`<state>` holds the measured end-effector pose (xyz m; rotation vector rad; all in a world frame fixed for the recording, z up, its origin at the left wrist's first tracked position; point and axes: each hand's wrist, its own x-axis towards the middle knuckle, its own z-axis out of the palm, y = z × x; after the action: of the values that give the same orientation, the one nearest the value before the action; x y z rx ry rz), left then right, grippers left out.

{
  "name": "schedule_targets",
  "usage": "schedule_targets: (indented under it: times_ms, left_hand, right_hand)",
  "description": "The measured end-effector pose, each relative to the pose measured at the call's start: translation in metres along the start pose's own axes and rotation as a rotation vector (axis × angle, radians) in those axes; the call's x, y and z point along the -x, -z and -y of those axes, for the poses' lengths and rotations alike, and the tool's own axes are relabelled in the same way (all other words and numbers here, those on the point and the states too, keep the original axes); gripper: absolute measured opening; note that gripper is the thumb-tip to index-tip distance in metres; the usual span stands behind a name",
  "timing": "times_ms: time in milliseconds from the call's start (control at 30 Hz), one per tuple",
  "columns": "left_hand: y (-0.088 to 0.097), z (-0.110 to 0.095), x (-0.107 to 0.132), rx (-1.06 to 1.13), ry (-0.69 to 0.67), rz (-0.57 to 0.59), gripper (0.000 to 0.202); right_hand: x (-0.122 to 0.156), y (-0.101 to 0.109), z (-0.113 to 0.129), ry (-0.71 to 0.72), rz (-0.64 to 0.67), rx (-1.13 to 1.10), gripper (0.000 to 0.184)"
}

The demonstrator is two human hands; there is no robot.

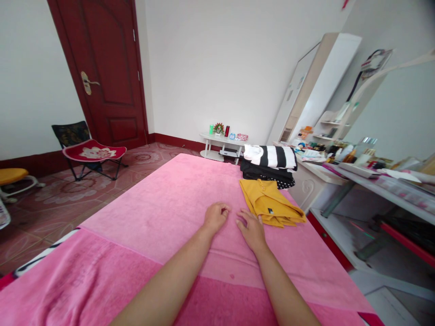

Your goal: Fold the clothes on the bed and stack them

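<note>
My left hand (216, 218) is just above or resting on the pink blanket (163, 194), its fingers curled in with nothing visible in them. To its right is my right hand (253, 231), fingers apart and bent, holding nothing. A folded mustard-yellow garment (272, 203) lies beside my right hand, whose outer fingers are close to or touching its near left edge. A dark label shows on the yellow cloth. Behind it is a stack of folded clothes: a black-and-white striped garment (270, 156) on top of black garments (267, 171), one with white dots.
A folding chair (93, 151) stands left, near the red door (107, 68). A low white table (222, 139) with small items is beyond the bed. On the right are a cluttered dressing table (319, 170), a mirror and a tall white cabinet (312, 81).
</note>
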<state>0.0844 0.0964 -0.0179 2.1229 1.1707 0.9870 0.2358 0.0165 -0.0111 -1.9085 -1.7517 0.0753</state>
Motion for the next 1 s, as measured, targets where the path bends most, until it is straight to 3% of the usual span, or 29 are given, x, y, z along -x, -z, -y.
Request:
schedule_targets:
  times_ms: [1000]
  left_hand:
    - [0.0017,-0.0038,0.0014,0.005,-0.019,-0.008,0.024]
  right_hand:
    - [0.0018,0.0032,0.0011,0.009,-0.017,-0.017,0.029]
